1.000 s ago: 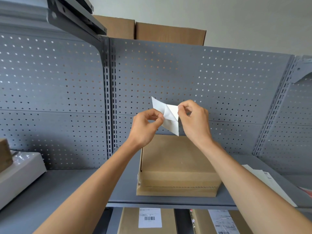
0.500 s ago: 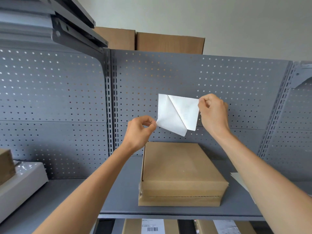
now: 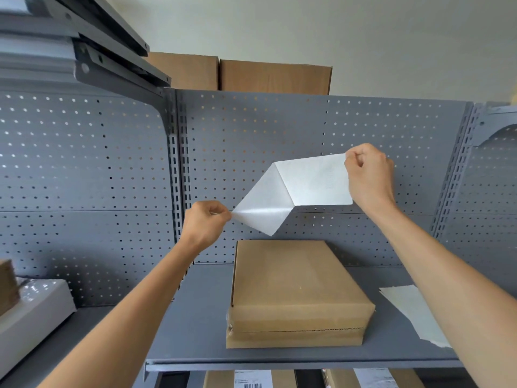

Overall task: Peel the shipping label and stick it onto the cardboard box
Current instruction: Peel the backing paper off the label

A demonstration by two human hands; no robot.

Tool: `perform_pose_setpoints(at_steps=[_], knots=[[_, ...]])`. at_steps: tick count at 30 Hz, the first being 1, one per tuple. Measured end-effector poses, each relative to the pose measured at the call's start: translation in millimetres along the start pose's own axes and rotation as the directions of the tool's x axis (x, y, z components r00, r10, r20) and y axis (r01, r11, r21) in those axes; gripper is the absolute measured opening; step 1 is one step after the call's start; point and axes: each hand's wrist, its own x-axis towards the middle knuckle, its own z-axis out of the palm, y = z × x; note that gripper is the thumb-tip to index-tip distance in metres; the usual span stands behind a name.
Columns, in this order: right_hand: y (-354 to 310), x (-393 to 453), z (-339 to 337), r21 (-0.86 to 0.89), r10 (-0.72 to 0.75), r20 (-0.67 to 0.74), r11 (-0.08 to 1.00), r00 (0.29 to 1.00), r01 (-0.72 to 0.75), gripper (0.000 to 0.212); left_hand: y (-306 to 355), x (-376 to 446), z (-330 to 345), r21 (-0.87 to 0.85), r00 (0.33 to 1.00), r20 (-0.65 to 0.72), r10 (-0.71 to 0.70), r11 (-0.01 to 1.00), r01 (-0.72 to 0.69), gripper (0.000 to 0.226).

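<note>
I hold a white shipping label point(image 3: 316, 180) and its backing sheet point(image 3: 263, 205) up in front of the pegboard, above the cardboard box. The two white layers are pulled apart and still join along a diagonal line. My right hand point(image 3: 369, 177) pinches the upper right edge of the label. My left hand point(image 3: 205, 222) pinches the lower left corner of the backing. The flat brown cardboard box point(image 3: 293, 287) lies closed on the grey shelf point(image 3: 195, 317), below and between my hands.
A white sheet point(image 3: 411, 309) lies on the shelf right of the box, partly under my right forearm. A white box point(image 3: 30, 317) sits at the far left. Labelled cardboard boxes point(image 3: 251, 380) are on the shelf below. Brown boxes point(image 3: 251, 77) stand behind the pegboard top.
My hands have moved apart, the right one up and rightward, the left one staying low. The two white layers have opened much wider than a second ago.
</note>
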Motion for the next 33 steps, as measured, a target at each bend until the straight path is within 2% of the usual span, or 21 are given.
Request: perform_pose_setpoints(at_steps=[10,19,26,33], knots=[[20,15,-26,0.011,0.098,-0.082,0.995,0.992,-0.098,0.019,-4,0,-10,0.009,0.996,0.007,-0.087,0.996,0.087,0.015],[21,14,-39,0.112,0.146,-0.118,0.985,0.982,-0.133,0.024,-14,2,-40,0.062,0.992,-0.069,-0.108,0.992,0.113,0.013],[-2,-4,-17,0.192,0.131,-0.025,0.973,0.991,-0.124,0.025,-29,-11,-56,0.204,0.982,-0.179,-0.064,0.974,0.1,0.013],[-18,-22,6,0.237,0.023,0.072,0.971,0.997,-0.04,0.018,-53,-32,-39,0.367,0.995,-0.063,-0.077,0.926,0.094,0.022]])
